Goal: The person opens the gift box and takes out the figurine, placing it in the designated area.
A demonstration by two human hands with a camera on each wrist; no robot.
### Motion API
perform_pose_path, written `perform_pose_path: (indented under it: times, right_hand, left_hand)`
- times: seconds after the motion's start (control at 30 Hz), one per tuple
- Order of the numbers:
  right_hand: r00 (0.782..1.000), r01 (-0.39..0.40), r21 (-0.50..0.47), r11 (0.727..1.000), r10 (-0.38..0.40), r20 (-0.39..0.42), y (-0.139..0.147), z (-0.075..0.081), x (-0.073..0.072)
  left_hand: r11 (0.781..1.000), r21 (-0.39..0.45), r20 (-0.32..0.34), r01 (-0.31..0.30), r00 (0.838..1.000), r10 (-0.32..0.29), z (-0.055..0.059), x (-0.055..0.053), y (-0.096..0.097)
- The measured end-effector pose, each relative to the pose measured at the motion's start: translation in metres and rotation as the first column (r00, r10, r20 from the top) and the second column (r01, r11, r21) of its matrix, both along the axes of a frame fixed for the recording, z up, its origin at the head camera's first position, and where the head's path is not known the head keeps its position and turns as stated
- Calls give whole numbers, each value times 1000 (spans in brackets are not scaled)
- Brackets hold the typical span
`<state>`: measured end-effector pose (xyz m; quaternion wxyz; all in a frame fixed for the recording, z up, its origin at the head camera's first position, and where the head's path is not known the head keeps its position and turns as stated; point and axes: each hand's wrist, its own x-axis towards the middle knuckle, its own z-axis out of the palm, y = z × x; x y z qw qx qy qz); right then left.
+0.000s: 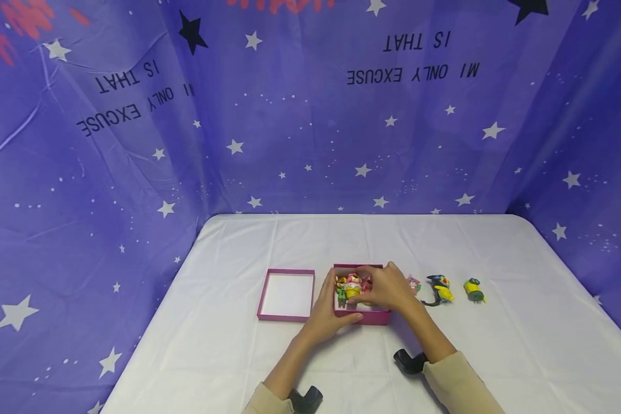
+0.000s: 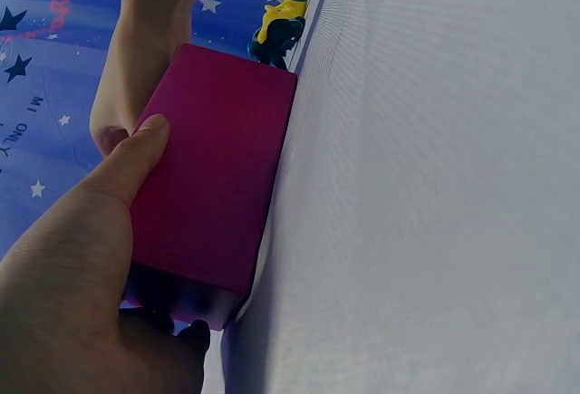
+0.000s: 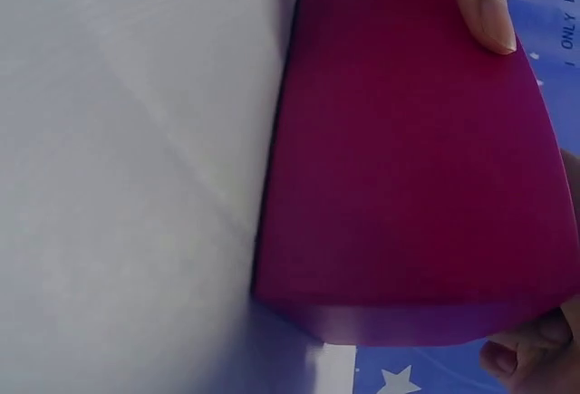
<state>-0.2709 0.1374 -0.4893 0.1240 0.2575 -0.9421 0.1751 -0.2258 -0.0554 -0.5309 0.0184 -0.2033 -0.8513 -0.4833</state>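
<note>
The likeliest trouble is crowding: several small figurines share one end of the pink box [image 1: 375, 318], so if the right grip [image 1: 388, 287] pulls back or shifts sideways, its fingers could catch the pink-haired figurine [image 1: 353, 286] or the green-clothed figurine [image 1: 341, 294] beside it and knock one over. A forearm swung low to the right might also brush the small pink figurine [image 1: 413, 285] lying just beside the right grip, or, further along the table [image 1: 207, 345], the black-and-yellow figurine [image 1: 441, 289]; the yellow-and-green figurine [image 1: 474, 290] sits farthest out and seems safer. Should the left grip [image 1: 324, 314] loosen, the box could slide or turn under a sideways push, since it merely rests on the cloth; squeezed too hard, its thin walls might bow. As things stand, the left grip clasps the box around its left side, thumb laid against the front wall. The right grip reaches down over the box's right side, fingers bent inside; whether they pinch a figurine or merely touch one I cannot tell. The pink-haired figurine lies right between the right thumb and fingers, the green-clothed one nearer the left grip, and the upturned lid [image 1: 288, 294] lies apart, to the left.
</note>
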Motion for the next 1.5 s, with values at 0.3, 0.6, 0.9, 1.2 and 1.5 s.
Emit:
perform_pose_path:
  times: [0.3, 0.6, 0.9, 1.2, 1.5]
  right_hand:
    - [998, -19, 35, 999, 17, 65, -2, 2, -1]
    - [999, -45, 38, 998, 44, 21, -1, -1, -2]
    - [1000, -3, 75, 997, 1, 29, -3, 1, 0]
    - [1000, 23, 101, 995, -25, 20, -4, 2, 2]
    - [1000, 16, 115, 993, -14, -25, -4, 1, 2]
  left_hand:
    - [1000, 2, -1, 5, 1000, -5, -3, 0, 0]
    - [1000, 7, 18, 1, 1000, -2, -2, 2, 0]
    - [1000, 3, 16, 2, 1000, -2, -1, 2, -1]
    - [1000, 2, 21, -2, 1000, 2, -1, 1, -1]
    - [1000, 13, 10, 5, 1000, -6, 2, 0, -1]
